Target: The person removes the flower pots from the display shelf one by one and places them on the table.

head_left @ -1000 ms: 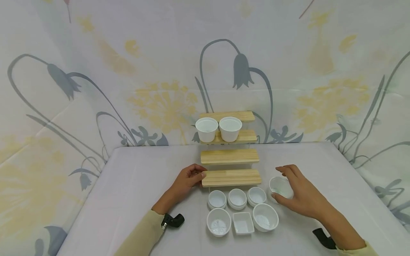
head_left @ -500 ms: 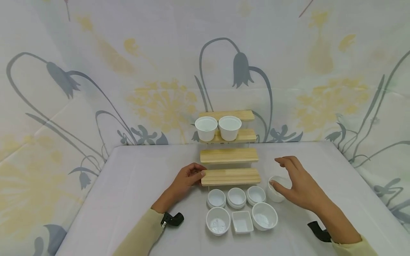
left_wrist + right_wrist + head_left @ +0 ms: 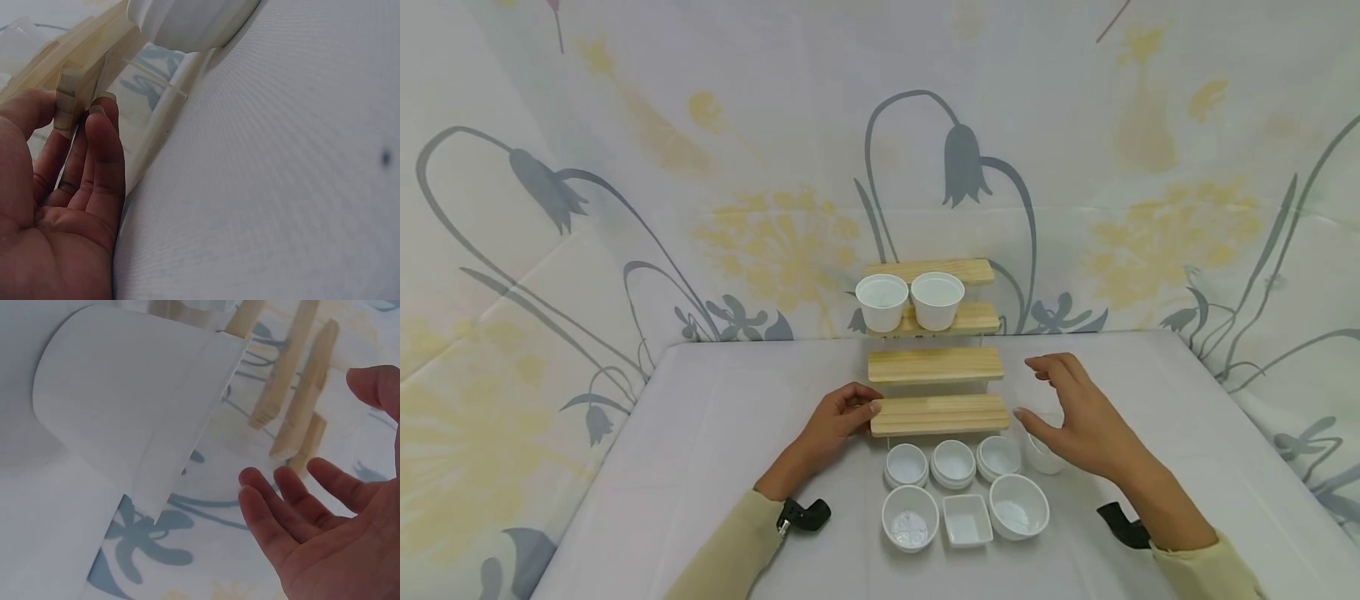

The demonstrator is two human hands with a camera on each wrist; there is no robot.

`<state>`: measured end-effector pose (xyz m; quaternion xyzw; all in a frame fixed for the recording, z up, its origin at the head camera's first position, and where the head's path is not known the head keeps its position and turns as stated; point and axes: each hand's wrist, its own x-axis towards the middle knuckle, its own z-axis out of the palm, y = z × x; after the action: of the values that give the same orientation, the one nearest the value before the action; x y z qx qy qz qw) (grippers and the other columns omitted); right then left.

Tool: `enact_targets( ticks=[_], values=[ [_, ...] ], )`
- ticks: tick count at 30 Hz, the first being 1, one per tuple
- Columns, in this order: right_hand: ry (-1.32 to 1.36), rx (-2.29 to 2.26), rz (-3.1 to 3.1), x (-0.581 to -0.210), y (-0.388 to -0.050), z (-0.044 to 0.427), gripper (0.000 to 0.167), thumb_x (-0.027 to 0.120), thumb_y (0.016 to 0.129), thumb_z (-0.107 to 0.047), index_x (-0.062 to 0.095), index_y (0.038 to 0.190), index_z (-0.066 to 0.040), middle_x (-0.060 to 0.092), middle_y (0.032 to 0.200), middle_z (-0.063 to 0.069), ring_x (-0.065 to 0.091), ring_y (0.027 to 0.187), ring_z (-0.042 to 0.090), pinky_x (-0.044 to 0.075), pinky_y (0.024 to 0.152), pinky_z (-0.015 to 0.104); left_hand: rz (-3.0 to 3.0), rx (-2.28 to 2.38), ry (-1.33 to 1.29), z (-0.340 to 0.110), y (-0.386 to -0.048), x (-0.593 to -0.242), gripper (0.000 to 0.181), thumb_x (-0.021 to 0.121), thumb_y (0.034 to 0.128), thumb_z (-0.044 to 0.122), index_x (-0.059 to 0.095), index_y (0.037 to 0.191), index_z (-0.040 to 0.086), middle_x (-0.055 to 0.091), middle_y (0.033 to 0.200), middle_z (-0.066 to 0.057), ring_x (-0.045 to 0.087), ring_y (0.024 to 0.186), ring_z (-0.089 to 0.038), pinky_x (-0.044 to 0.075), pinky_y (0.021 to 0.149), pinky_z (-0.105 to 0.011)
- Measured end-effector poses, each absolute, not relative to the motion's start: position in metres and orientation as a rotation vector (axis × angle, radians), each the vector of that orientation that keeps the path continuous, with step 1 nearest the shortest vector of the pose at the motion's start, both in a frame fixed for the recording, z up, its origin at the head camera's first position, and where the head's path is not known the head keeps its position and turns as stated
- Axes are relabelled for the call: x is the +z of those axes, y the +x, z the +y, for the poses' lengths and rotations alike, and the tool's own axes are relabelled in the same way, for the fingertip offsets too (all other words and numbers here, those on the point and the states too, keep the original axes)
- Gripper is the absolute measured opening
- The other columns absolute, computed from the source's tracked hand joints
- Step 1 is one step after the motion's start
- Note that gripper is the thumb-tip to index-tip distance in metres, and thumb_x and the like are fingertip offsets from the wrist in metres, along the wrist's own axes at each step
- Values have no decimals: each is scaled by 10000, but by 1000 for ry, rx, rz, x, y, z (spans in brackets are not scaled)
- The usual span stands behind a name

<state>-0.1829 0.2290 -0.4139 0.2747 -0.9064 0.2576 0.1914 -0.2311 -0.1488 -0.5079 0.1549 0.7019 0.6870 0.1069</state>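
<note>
My left hand (image 3: 831, 425) grips the left end of the lowest board (image 3: 940, 417) of a tiered wooden shelf. In the left wrist view, the thumb and curled fingers pinch that board's end (image 3: 65, 103). My right hand (image 3: 1078, 425) hovers over a white cup (image 3: 1045, 458) on the table, right of the shelf, and partly hides it. Its fingers are spread and hold nothing. In the right wrist view the cup (image 3: 119, 394) stands apart from the fingertips. Two white cups, one left (image 3: 882, 304) and one right (image 3: 937, 302), stand side by side on an upper board (image 3: 977, 319).
In front of the shelf stand three small round bowls (image 3: 953, 465) in a row. Nearer lie a larger round bowl (image 3: 910, 521), a square dish (image 3: 967, 523) and another round bowl (image 3: 1018, 510). A patterned cloth (image 3: 775, 167) hangs behind the white table (image 3: 737, 400).
My right hand has lifted off the cup and moved up and to the left, leaving the cup on the table. The left hand has kept its grip on the board.
</note>
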Motion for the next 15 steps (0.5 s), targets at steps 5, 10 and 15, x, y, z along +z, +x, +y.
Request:
enact_targets(
  ticks=[5,10,15],
  values=[
    [778,733,-2513,-413,-188,224,610,853,875,-106,534,1381,9,542,1348,139,597,1179,326,515,929,477,2077,2009,459,-148,-231,-507,282,652,1059,102,612,1281,-69,686,1061,-58,670,825,-141,584,722,-263],
    [785,751,-2496,-410,-193,220,615,845,880,-100,524,1391,20,541,1348,148,598,1185,330,508,958,483,2077,2011,460,-149,-231,-507,283,652,1058,98,613,1281,-71,684,1063,-60,670,823,-139,586,719,-264],
    [795,773,-2501,-408,-197,213,618,830,899,-107,509,1410,31,536,1350,169,597,1194,348,523,965,541,2085,2005,458,-149,-231,-508,282,651,1059,103,613,1280,-68,682,1059,-60,669,826,-141,585,717,-263]
  ],
)
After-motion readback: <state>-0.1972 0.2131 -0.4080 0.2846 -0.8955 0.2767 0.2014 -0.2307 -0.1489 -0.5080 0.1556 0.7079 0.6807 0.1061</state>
